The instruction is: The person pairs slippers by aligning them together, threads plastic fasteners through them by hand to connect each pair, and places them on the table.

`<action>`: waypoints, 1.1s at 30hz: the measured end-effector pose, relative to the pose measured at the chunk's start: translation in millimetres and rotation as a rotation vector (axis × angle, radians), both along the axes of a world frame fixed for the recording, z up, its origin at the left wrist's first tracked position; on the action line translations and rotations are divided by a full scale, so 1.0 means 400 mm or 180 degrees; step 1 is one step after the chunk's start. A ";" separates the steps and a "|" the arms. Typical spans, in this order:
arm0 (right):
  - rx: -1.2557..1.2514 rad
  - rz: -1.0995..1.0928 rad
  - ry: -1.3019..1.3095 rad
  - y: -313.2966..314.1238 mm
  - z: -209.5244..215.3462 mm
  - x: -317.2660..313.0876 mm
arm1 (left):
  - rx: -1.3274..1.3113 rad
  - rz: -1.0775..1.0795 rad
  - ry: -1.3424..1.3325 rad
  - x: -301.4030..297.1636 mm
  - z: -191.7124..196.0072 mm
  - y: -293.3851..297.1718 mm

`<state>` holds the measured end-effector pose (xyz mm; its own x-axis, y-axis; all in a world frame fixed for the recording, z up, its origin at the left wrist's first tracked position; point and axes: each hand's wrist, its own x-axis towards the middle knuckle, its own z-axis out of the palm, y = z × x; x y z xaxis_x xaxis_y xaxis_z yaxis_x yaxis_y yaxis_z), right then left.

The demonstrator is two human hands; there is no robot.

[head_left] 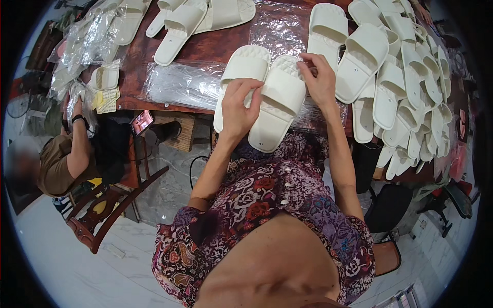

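Note:
Two cream slide slippers lie side by side in front of me, toes pointing away. My left hand [240, 107] curls over the straps where they meet, its fingers on the left slipper [246, 64] and its thumb by the inner edge of the right slipper [272, 120]. At the right slipper's toe end, the bent fingers and thumb of my right hand [319, 79] grip its outer edge. Under the pair and to its left lies a stack of clear plastic bags [179, 84]. The right slipper's heel reaches past the table's near edge.
A large heap of cream slippers [405, 77] covers the table's right side. More slippers [179, 25] lie at the far side, with bagged ones [97, 31] at far left. At left, a co-worker [67, 159] handles a clear bag near a phone [142, 122] and wooden chair [97, 220].

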<state>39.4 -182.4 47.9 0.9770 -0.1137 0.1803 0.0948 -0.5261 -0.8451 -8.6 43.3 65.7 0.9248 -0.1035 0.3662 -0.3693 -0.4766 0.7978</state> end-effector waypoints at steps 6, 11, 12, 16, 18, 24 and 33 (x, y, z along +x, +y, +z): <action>-0.0159 0.0116 0.0020 -0.021 0.081 -0.107 | 0.0403 0.0597 -0.0109 0.021 -0.011 0.057; -0.0963 0.0574 -0.0226 0.001 0.080 -0.176 | 0.0609 0.0507 -0.0046 0.049 -0.050 0.079; -0.0930 0.0596 -0.0224 0.004 0.069 -0.174 | 0.0707 0.0561 -0.0010 0.053 -0.051 0.078; -0.1194 0.0699 -0.0489 0.010 0.058 -0.161 | 0.0876 0.0697 -0.0077 0.077 -0.069 0.078; -0.1310 0.0707 -0.0470 0.015 0.056 -0.160 | 0.0888 0.0714 0.0086 0.079 -0.075 0.084; -0.1228 0.0594 -0.0507 0.015 0.046 -0.148 | 0.0778 0.0727 0.0226 0.074 -0.083 0.106; -0.1139 0.0630 -0.0363 0.029 0.015 -0.035 | 0.0277 0.0879 0.0351 0.099 -0.089 0.137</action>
